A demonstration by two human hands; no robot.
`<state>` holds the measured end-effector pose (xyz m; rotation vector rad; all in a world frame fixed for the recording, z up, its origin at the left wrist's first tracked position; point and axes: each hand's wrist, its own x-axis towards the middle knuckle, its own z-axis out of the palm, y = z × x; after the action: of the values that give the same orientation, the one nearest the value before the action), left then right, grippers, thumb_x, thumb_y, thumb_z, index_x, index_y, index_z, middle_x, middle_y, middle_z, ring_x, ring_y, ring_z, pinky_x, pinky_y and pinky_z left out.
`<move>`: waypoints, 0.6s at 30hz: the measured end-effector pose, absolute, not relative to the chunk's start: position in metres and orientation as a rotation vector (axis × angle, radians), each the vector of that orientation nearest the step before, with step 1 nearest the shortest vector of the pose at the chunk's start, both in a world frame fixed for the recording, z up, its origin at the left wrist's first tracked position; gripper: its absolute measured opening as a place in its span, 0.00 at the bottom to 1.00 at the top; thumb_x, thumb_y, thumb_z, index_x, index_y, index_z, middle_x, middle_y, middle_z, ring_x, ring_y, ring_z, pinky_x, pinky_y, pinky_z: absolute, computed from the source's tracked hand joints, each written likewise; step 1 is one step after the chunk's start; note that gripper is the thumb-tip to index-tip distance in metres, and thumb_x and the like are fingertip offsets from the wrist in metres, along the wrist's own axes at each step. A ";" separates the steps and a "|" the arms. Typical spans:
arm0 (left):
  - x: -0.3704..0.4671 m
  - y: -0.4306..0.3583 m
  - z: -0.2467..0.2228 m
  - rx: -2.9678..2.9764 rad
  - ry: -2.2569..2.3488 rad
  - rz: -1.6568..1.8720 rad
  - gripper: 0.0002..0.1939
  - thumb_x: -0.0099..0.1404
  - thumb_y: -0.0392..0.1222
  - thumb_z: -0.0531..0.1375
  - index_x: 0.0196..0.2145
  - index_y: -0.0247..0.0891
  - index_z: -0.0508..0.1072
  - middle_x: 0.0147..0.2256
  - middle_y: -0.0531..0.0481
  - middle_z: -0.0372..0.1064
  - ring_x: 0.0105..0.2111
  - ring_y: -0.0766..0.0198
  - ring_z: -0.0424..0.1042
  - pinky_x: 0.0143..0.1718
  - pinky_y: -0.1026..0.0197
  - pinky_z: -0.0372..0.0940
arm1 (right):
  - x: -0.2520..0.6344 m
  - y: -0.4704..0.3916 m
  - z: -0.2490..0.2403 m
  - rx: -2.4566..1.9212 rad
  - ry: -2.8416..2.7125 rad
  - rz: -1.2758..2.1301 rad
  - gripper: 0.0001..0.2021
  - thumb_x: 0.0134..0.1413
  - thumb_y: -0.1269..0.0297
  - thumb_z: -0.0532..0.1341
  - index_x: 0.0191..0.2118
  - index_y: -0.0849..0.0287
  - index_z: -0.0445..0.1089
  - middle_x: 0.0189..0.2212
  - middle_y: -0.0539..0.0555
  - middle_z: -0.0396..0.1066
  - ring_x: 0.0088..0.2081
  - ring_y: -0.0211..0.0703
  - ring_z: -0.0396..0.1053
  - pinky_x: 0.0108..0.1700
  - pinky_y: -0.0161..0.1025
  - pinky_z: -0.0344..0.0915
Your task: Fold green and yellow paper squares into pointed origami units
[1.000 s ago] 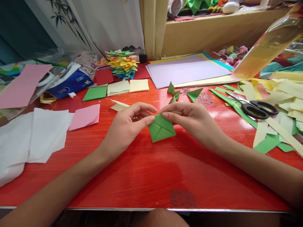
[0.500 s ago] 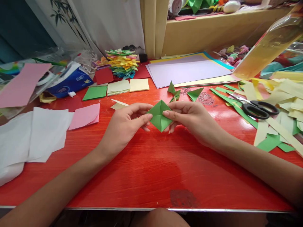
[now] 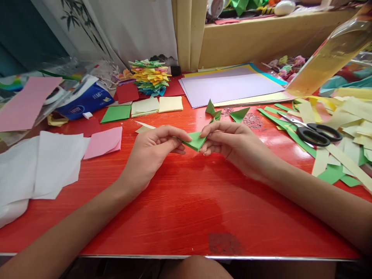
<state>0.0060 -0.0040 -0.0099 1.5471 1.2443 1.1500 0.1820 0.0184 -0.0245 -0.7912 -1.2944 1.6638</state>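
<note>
A small folded green paper is held up over the red table, showing as a downward-pointing triangle. My left hand pinches its left corner between thumb and forefinger. At the right corner, my right hand grips it the same way. Just behind my right hand lie folded green pieces, and a cream folded piece rests behind my left hand.
Black-handled scissors lie among paper strips on the right. A tilted bottle stands behind them. Green squares, pink paper and white sheets lie left. Lilac sheets are at the back.
The green paper showed as an open diamond before and now shows as a smaller triangle, its top half folded over. The fingers of both hands have shifted to its upper corners.
</note>
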 end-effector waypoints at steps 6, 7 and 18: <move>0.004 -0.005 -0.010 1.535 1.147 1.156 0.07 0.59 0.34 0.54 0.28 0.37 0.72 0.27 0.54 0.68 0.26 0.70 0.69 0.32 0.67 0.66 | 0.180 0.017 -0.021 -0.789 -1.326 1.636 0.08 0.51 0.73 0.54 0.28 0.61 0.71 0.25 0.51 0.72 0.28 0.35 0.70 0.36 0.36 0.68; 0.004 -0.005 -0.011 1.560 1.145 1.153 0.07 0.59 0.34 0.53 0.27 0.37 0.71 0.26 0.54 0.68 0.27 0.70 0.69 0.32 0.67 0.66 | 0.180 0.017 -0.021 -0.806 -1.344 1.618 0.08 0.51 0.73 0.55 0.28 0.61 0.72 0.25 0.52 0.72 0.28 0.36 0.70 0.35 0.36 0.68; 0.005 -0.004 -0.014 1.720 1.273 1.263 0.15 0.57 0.35 0.57 0.43 0.39 0.63 0.30 0.53 0.65 0.28 0.69 0.67 0.29 0.66 0.64 | 0.179 0.010 -0.018 -0.925 -1.583 1.442 0.06 0.50 0.63 0.59 0.32 0.59 0.70 0.28 0.52 0.71 0.29 0.37 0.70 0.27 0.33 0.67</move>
<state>0.0046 -0.0045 -0.0136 1.7197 1.2733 1.2626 0.1792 0.0104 -0.0179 -0.9248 -1.5827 1.4418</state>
